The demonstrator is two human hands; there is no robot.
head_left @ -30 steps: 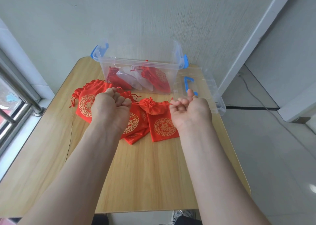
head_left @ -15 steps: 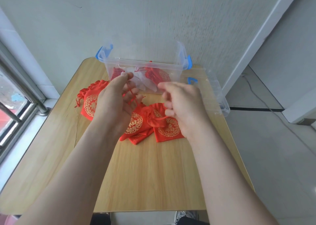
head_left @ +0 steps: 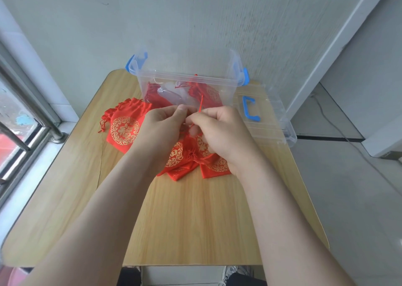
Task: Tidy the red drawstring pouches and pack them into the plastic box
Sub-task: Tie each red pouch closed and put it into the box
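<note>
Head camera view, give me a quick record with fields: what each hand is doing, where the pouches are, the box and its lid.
left hand: pinching a red drawstring
right hand: pinching the same drawstring
pouches on table: several, red with gold print, partly under the hands
plastic box: open, at the table's far edge, some pouches inside
lid: flat on the table, right of the box
table: wooden

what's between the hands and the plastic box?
Head view: nothing on the table; only a thin red drawstring rises from the left hand and right hand in front of the plastic box.
</note>
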